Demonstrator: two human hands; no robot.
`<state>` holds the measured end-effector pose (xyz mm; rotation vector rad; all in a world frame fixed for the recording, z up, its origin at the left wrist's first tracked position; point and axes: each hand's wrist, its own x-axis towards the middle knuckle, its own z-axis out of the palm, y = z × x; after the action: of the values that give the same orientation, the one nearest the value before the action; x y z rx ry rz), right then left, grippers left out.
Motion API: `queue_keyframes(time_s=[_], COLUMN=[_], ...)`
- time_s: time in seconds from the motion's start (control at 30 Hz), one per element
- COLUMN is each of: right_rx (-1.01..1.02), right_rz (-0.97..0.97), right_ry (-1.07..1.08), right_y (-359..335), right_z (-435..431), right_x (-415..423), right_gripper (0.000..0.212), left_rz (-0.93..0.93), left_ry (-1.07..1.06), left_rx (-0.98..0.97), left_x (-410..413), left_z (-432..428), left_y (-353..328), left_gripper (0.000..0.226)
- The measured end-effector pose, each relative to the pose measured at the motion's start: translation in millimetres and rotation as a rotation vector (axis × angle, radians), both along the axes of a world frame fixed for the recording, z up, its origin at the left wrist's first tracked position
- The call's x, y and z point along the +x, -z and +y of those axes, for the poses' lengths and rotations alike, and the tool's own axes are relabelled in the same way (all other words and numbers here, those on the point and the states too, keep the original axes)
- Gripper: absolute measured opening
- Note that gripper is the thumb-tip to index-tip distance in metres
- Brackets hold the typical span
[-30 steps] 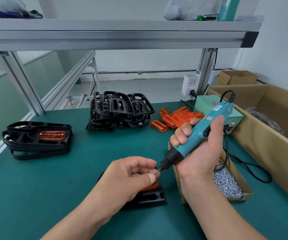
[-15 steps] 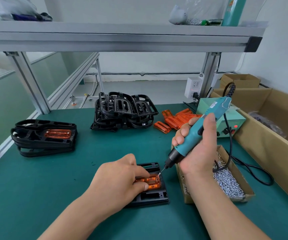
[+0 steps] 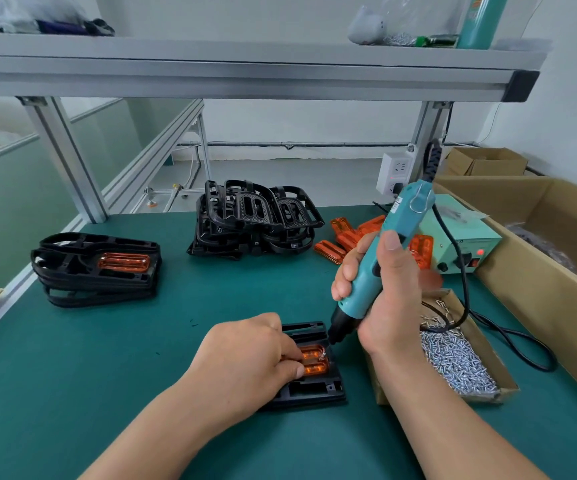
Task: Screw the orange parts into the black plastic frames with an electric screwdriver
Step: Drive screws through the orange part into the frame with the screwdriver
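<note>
green bench mat (image 3: 107,393), landmark = screw box (image 3: 481,341). far left of it: stack of finished frames (image 3: 96,268). just left of it: left hand (image 3: 245,355), finger and thumb curled onto orange part (image 3: 316,362), likely pinning it seated in black frame (image 3: 311,393) against driver torque. part lies flat, long axis left-right, free end toward the box. above the box's left edge: right hand (image 3: 391,299) clamped round electric screwdriver (image 3: 377,265), bit angled down-left onto that end. box kept close, presumably for screws.

Little can be read. The power box (image 3: 474,233) bears dark lettering on its front edge; only a final "D" shows. The screwdriver (image 3: 408,209) label (image 3: 397,202) and the print on the shelf's can (image 3: 481,19) are too small to read.
</note>
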<state>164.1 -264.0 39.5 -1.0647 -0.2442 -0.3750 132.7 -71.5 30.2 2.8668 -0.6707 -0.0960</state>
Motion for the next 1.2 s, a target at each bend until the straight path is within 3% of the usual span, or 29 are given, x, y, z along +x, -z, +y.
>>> queue_keyframes(time_s=[0.37, 0.6, 0.77, 1.2], right_rx=[-0.186, -0.228, -0.313, -0.455], right_rz=[-0.166, -0.164, -0.139, -0.178], right_ry=[-0.089, -0.074, -0.123, -0.160], right_y=[-1, -1, -3, -3], right_z=[7, 9, 14, 23], right_x=[-5, -5, -2, 2], right_gripper=[0.048, 0.052, 0.066, 0.054], left_rz=[-0.003, -0.004, -0.006, -0.004], left_ry=[-0.004, -0.005, -0.015, -0.020], left_rx=[-0.013, -0.018, -0.034, -0.022], left_x=[2, 1, 2, 3], left_z=[0, 0, -2, -2], left_y=[2, 2, 1, 3], left_gripper=[0.030, 0.028, 0.028, 0.029])
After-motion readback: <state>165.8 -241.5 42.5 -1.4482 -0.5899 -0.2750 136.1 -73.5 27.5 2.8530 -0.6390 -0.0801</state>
